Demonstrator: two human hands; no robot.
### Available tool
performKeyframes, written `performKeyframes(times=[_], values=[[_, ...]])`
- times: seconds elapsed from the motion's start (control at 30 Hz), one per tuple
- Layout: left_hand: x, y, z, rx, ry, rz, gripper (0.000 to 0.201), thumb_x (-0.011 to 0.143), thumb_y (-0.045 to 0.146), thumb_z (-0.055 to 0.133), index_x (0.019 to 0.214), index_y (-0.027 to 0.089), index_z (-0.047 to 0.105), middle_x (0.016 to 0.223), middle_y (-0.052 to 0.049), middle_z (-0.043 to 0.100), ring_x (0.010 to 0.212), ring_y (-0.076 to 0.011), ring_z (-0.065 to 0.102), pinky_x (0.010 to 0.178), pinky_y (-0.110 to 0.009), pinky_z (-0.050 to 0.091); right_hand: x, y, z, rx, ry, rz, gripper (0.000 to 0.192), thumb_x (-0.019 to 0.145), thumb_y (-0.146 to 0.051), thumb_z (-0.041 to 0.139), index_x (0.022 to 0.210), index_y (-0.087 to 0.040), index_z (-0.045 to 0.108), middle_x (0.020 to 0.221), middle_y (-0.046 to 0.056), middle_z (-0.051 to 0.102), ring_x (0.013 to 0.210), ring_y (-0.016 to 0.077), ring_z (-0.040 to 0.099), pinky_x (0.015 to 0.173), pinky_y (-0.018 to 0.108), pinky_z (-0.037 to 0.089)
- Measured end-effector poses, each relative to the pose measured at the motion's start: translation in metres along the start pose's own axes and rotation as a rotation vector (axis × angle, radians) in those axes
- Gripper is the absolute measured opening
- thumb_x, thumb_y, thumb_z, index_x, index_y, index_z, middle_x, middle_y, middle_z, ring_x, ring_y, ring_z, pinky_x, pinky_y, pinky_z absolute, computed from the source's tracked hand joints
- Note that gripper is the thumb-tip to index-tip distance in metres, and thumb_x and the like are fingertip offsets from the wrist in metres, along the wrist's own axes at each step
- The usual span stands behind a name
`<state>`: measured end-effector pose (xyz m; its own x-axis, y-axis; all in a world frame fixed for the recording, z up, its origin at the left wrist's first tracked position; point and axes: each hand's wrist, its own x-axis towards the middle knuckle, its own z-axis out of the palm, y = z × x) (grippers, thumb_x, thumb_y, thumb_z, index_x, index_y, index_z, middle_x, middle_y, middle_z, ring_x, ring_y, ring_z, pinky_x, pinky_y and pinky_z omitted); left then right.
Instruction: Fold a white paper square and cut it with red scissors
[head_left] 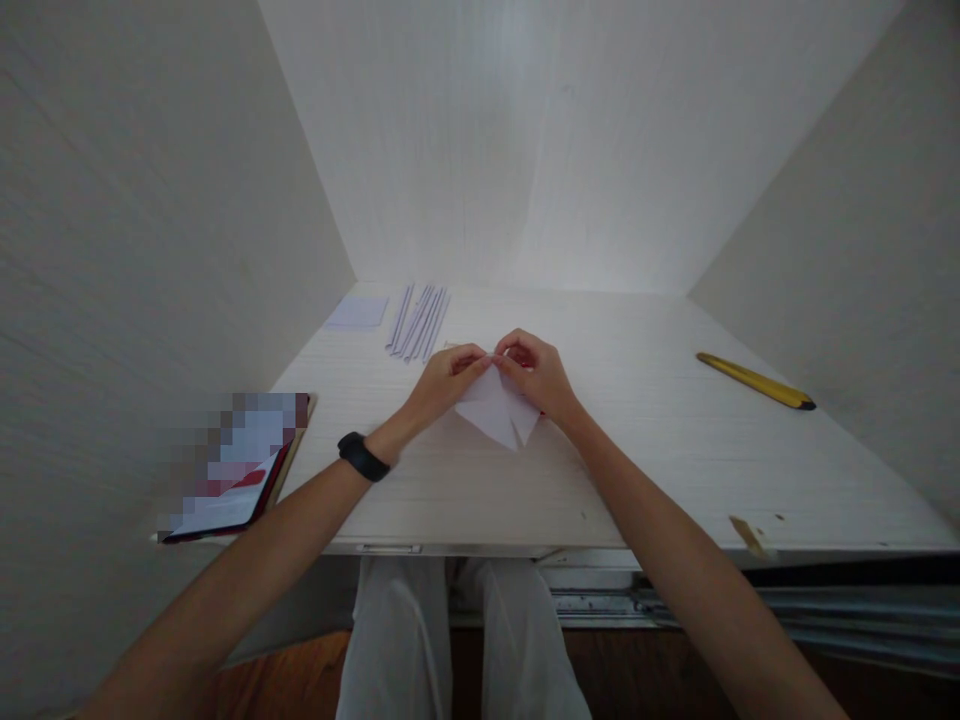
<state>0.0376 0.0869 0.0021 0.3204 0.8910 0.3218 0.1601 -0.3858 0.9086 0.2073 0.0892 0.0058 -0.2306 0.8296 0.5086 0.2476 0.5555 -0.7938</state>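
Note:
A folded piece of white paper (491, 408) is pinched at its top between both my hands, over the middle of the white desk. My left hand (450, 378) grips it with thumb and fingers from the left, a black band around the wrist. From the right, my right hand (538, 375) pinches the same top point, its thumb meeting the left one. The paper widens toward me, with a slit between two flaps at its lower edge. Small bits of red show beside and under the right hand; what they belong to is hidden.
Several narrow folded paper strips (418, 322) lie at the back left, beside a flat stack of paper (358, 312). A tablet-like device (244, 470), partly blurred out, rests at the left edge. A yellow cutter (754, 380) lies on the right. White walls enclose the desk (645, 450).

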Motion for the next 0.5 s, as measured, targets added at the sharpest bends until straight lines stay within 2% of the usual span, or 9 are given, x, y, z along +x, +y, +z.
performKeyframes(times=[0.23,0.5], values=[[0.006,-0.003,-0.003,0.025,-0.073,0.011,0.029,0.081,0.044,0.057,0.074,0.016,0.062,0.068,0.0,0.057,0.063,-0.0113,0.05,0.056,-0.022,0.036,0.002,0.002,-0.004,-0.079,-0.023,0.001,0.008,0.079,-0.025,0.061,0.076,-0.02,0.057,0.064,-0.003,0.05,0.06,0.011,0.045,0.058,0.025,0.036],[0.033,0.002,-0.007,-0.029,-0.095,0.015,0.03,0.08,0.045,0.059,0.073,0.016,0.061,0.069,0.0,0.058,0.063,-0.0107,0.051,0.057,-0.022,0.036,0.019,0.001,-0.013,-0.07,-0.002,-0.042,0.006,0.081,-0.024,0.059,0.078,-0.02,0.056,0.067,-0.002,0.053,0.062,0.012,0.048,0.062,0.026,0.039]])
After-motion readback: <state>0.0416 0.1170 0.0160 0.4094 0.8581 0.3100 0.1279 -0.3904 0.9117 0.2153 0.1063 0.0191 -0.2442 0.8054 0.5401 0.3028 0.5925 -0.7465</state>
